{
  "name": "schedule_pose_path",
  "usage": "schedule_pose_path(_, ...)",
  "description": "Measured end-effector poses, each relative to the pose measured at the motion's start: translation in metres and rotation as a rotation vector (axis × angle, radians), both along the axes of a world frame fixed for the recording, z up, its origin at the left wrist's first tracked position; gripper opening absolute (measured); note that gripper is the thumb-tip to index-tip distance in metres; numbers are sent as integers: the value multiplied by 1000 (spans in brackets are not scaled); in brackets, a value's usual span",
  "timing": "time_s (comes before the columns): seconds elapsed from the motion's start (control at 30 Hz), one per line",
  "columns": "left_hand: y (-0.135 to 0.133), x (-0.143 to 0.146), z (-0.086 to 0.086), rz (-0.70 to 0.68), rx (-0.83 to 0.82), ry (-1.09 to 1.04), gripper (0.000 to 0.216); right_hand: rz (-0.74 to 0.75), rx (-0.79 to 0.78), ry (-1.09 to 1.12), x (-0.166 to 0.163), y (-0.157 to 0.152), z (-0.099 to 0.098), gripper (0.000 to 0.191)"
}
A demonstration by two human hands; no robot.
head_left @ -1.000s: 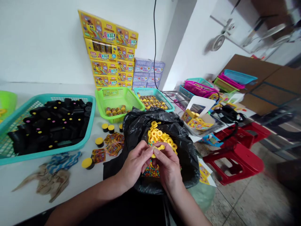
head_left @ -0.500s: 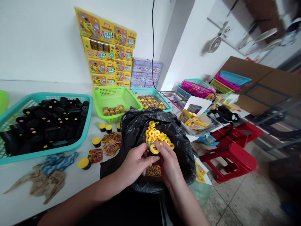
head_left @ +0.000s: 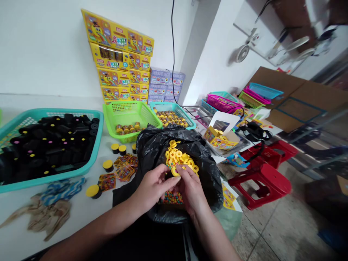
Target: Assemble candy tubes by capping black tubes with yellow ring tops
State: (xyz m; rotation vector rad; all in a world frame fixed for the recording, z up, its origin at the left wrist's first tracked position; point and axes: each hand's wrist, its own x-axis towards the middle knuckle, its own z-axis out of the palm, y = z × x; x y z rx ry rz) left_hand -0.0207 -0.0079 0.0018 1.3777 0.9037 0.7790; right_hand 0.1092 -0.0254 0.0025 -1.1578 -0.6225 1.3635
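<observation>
Yellow ring pc [head_left: 174, 172] pinched btwn fingertips of L hand [head_left: 150, 185] & R hand [head_left: 191, 188], held above open blk bag [head_left: 210, 174]. In bag: pile of yellow rings [head_left: 185, 158], w/ multicol. beads [head_left: 173, 198] nearer the person. Teal basket [head_left: 94, 154] of blk containers on table, L of bag.

Leftward, our left hand [head_left: 153, 185] could pass above the low pots [head_left: 108, 165] and cards [head_left: 125, 172] until the teal basket [head_left: 99, 141] blocks it with its raised rim; ahead, the crumpled black bag [head_left: 145, 145] stands before the green basket [head_left: 141, 114].
</observation>
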Motion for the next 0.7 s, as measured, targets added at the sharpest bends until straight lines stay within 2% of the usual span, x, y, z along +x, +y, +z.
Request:
schedule_pose_path(0.17,1,0,1,48,-99,-74,42,20,92,-101,-2,-2,-4,29)
schedule_pose_path(0.27,0,0,0,73,-131,-100,40,54,51,-142,-3,-4,-5,31)
schedule_pose_path(0.4,-3,1,-2,59,-182,-147,39,-26,55,-93,-8,-4,-4,33)
schedule_pose_path(0.57,-8,8,-3,119,-250,-258,38,-104,59,5,-13,0,-3,30)
schedule_pose_path(0.7,-6,9,-3,113,-239,-306,34,-28,86,-15,-5,-2,0,31)
